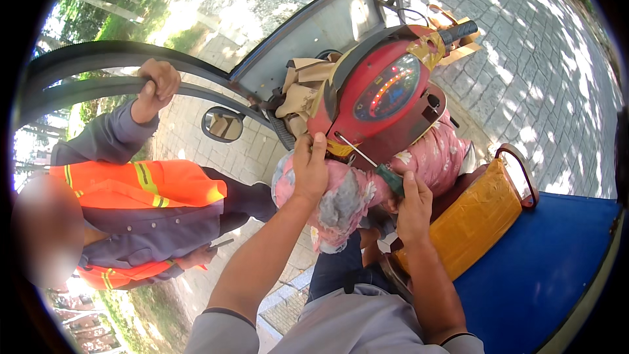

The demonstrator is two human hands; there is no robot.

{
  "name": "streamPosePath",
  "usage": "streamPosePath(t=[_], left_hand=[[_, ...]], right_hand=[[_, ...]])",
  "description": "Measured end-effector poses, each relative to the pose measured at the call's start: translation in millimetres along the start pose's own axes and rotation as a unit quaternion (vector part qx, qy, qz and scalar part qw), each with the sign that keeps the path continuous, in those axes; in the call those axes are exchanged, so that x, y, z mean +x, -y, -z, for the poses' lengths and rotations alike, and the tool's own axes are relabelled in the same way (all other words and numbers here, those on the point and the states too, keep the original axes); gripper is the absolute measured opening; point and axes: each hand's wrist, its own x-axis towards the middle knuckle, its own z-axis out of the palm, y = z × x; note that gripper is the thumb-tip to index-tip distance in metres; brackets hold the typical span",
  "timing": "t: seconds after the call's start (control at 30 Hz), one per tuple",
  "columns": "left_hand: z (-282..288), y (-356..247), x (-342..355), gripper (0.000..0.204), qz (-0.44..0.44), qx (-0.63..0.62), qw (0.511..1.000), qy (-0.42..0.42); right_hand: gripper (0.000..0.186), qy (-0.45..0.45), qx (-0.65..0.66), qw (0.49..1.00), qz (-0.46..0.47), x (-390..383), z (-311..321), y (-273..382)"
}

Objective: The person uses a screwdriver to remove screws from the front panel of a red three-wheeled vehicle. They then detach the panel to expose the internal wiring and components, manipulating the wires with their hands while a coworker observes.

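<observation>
In front of you, the vehicle's red console [368,64] carries an oval display [388,89], lit with red dots, and yellow tape [427,50] wrapped at its far corner. Along the edge nearest you, pink floral cloth [438,155] bunches against it. Brown sheeting [306,78] lies crumpled between it and the grey front panel [311,33]; you can't tell what that rests on. Around the vehicle runs grey paving [524,85], with patches of sunlight lying across it.
</observation>
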Motion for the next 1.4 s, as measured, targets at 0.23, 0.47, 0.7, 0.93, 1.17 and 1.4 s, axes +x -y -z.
streamPosePath(t=[0.23,0.47,0.7,0.93,1.17,1.4], left_hand=[[2,9,2,0.040,-0.016,0.024,1.000,-0.011],[1,8,4,0.041,-0.029,0.060,0.998,0.000],[1,14,5,0.041,-0.024,0.033,0.999,-0.007],[2,12,4,0.042,-0.018,0.027,0.999,-0.005],[-1,3,4,0.043,-0.042,0.060,0.997,0.004],[3,6,4,0.041,-0.047,0.070,0.996,-0.004]], right_hand=[[0.030,0.010,-0.004,1.000,0.015,-1,-8,7],[0.035,-0.067,0.101,0.987,0.103,6,-23,-4],[0.032,0.026,0.048,0.998,0.008,4,-1,12],[0.031,0.033,0.062,0.998,-0.007,6,1,4],[0.034,-0.019,0.042,0.990,0.134,4,-4,-15],[0.038,0.023,0.024,0.996,0.079,-1,3,-7]])
